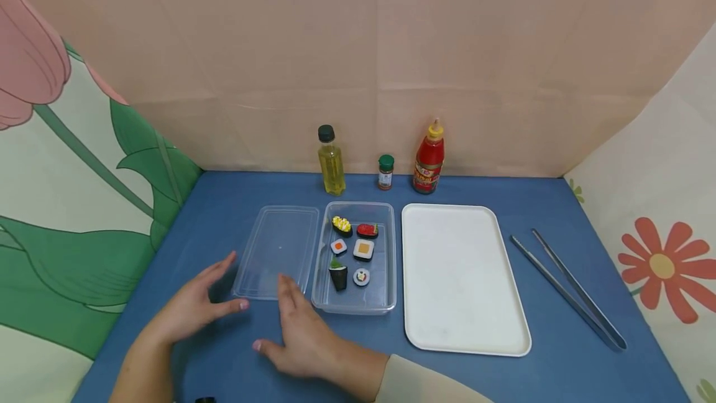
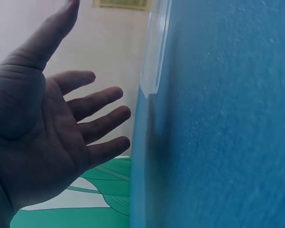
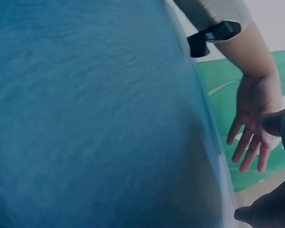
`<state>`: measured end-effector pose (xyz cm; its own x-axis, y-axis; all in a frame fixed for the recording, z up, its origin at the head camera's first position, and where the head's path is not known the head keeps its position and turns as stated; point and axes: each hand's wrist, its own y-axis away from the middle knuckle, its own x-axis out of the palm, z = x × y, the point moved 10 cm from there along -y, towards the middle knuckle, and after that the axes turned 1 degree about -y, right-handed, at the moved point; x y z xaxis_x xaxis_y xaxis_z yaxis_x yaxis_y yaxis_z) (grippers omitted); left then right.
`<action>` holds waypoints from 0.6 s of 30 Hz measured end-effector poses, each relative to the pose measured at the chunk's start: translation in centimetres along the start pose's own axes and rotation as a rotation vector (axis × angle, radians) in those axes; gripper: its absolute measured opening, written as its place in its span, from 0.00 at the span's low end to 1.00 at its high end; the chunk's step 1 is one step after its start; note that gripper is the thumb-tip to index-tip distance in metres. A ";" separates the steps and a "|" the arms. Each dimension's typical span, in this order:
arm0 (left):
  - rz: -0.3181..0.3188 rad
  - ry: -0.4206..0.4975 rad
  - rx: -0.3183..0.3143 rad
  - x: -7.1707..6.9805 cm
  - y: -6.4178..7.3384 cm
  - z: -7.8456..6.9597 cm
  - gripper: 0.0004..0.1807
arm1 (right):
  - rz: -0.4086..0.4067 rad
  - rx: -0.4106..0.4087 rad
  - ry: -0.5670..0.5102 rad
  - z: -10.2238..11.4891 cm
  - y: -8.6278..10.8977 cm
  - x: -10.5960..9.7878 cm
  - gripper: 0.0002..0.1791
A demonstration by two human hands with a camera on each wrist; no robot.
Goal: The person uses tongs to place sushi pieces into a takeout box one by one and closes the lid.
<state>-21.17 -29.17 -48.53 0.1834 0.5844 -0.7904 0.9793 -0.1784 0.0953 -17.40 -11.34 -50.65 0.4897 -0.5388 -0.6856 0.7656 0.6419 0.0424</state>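
Observation:
A clear plastic lid (image 1: 278,247) lies flat on the blue table, left of a clear container (image 1: 382,300) that holds several sushi pieces. My left hand (image 1: 192,303) hovers by the lid's near left corner, its fingers spread and loosely extended. In the left wrist view the palm (image 2: 52,128) shows bare, with the lid's edge (image 2: 156,52) beyond the fingertips. My right hand (image 1: 307,334) is at the lid's near right side, fingers straight and thumb apart, its fingertips overlapping the lid in the head view. Neither hand holds anything.
A white tray (image 1: 464,278) lies right of the container, with metal tongs (image 1: 576,297) farther right. Along the back wall stand an oil bottle (image 1: 332,166), a small green-capped jar (image 1: 385,173) and a red sauce bottle (image 1: 429,160). Patterned cloth walls border both sides.

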 end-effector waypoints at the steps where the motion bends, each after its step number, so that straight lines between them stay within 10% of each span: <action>1: 0.000 0.004 0.003 0.0 0.0 0.1 0.59 | 0.001 0.014 -0.008 -0.2 -0.1 0.2 0.58; 18: 0.098 -0.006 -0.083 1.6 0.0 1.9 0.60 | -0.067 0.142 -0.087 -2.0 -0.9 0.7 0.59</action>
<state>-20.99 -29.70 -50.94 0.2784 0.5627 -0.7784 0.9605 -0.1685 0.2216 -18.59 -11.23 -52.63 0.4652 -0.6268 -0.6250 0.8458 0.5230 0.1049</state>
